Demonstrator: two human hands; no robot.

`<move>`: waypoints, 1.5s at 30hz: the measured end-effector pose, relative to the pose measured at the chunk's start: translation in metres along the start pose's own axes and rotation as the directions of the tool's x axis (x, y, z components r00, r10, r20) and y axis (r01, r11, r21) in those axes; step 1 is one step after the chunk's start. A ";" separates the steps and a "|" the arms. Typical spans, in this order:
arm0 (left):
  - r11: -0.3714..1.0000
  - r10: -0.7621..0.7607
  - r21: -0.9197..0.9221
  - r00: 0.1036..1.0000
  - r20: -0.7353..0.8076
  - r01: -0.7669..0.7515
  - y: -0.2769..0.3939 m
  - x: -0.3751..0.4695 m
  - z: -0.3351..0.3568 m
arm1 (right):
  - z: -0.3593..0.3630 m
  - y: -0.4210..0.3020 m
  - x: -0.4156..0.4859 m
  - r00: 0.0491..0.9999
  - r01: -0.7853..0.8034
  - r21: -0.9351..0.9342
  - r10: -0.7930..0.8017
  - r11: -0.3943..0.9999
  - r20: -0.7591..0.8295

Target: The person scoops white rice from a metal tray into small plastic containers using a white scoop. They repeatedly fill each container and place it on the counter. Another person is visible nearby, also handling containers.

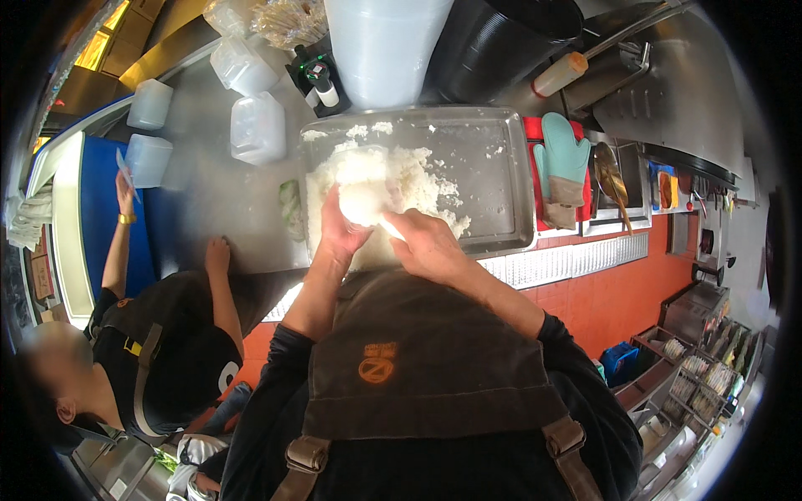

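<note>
A large metal tray [525,188] lies before me, with loose white cooked rice [413,169] over its left half. My left hand [341,225] holds a clear plastic container [363,163] from its left side, above the rice. Glare whitens what is inside it, which looks like rice. My right hand [429,244] grips the white handle [393,225] of a utensil whose head is at the container's near end; glare hides its shape. A green-stained cloth or bag [290,210] lies left of the tray.
Plastic containers [258,128] stand on the steel counter at left, near a co-worker's hand [217,255]. Behind the tray are a tall white translucent bin [385,56], a black bin [501,50] and a black device [319,81]. Teal oven mitts [561,156] and a ladle [608,169] lie right.
</note>
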State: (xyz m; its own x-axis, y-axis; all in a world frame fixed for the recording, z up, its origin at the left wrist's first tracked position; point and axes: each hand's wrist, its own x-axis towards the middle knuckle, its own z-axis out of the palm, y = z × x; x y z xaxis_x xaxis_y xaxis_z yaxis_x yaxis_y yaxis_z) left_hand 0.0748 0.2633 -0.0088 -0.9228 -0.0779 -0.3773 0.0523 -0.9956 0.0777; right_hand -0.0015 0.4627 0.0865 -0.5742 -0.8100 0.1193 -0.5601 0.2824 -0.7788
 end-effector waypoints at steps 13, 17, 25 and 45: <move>0.798 0.601 0.131 0.790 -0.119 -0.588 0.178 -0.072 -0.125 | -0.100 0.155 -0.095 0.372 -0.928 0.137 0.880 0.346 0.295; 0.450 0.789 0.802 0.596 -0.151 -0.392 0.208 -0.086 -0.172 | -0.016 0.169 -0.094 0.456 -0.748 0.663 0.729 0.005 0.510; 0.193 0.910 0.978 0.388 -0.149 -0.078 0.197 -0.058 -0.102 | 0.023 0.202 -0.072 0.532 -0.629 0.713 0.497 -0.310 0.686; -0.655 0.750 0.544 0.540 0.382 0.524 0.272 0.060 0.032 | -0.024 0.177 -0.087 0.697 -0.504 0.847 0.498 -0.171 0.516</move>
State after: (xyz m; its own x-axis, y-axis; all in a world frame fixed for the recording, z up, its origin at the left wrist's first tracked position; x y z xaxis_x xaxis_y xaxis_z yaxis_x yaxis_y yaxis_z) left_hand 0.0211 -0.0104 0.0195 -0.6053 -0.7686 0.2071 -0.7256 0.6397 0.2535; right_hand -0.0649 0.5955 -0.0469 -0.3715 -0.6891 -0.6223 0.8908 -0.0755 -0.4482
